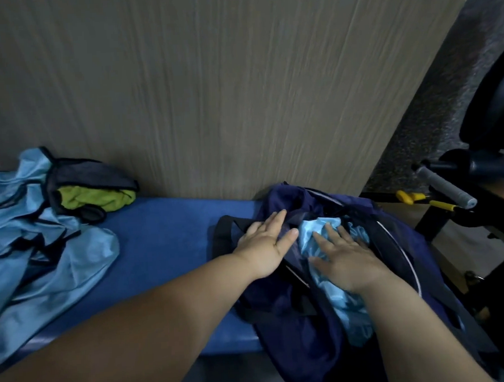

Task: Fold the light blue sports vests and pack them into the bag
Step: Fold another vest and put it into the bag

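Observation:
A dark navy bag (299,340) lies open at the right end of the blue bench (165,233). Folded light blue vests (347,308) sit inside its opening. My right hand (345,259) presses flat on the vests with straight fingers. My left hand (265,242) rests flat on the bag's left flap beside the opening. A loose heap of light blue vests (44,254) with dark trim lies at the left end of the bench.
A grey and lime-green garment (96,190) lies on the heap's far side. A wood-grain panel (210,90) stands behind the bench. At right are a black frame with a grey handle (446,186), a yellow-handled tool (420,201) and a dark chair.

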A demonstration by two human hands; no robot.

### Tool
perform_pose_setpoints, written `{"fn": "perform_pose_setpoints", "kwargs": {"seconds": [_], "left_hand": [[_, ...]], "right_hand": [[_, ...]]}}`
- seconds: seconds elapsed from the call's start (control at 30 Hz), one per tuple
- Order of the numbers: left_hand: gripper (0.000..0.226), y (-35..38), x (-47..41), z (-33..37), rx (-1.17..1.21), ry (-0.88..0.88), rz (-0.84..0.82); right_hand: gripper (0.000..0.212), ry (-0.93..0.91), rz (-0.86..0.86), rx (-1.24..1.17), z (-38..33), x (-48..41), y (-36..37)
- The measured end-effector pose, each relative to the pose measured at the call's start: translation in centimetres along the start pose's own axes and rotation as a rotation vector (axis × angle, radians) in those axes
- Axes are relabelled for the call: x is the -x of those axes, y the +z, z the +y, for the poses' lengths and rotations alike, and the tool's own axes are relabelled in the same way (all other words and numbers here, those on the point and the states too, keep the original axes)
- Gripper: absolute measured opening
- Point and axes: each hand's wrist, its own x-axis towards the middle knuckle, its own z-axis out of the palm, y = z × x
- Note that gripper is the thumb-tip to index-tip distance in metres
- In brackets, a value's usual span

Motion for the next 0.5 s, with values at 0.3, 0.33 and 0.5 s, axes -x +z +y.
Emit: {"fn": "perform_pose_setpoints", "kwargs": {"seconds": [0.3,0.33,0.5], "left_hand": [[0.060,-4.9,8.1,-6.8,-0.231,-0.136,0.215],[0.060,-5.7,9.1,-8.1,-0.280,-0.176,0.231],[0.062,-10.2,15.1,-14.8,-0.377,-0.378,0.233]], "right_hand": [[0.068,-0.275,0.266,0.018,-11.3,3.2,-3.6],[0.077,-0.379,0.262,0.009,-13.2,3.5,-3.0],[0.060,-0.667,0.129,0.025,-21.9,2.8,1.2]]}}
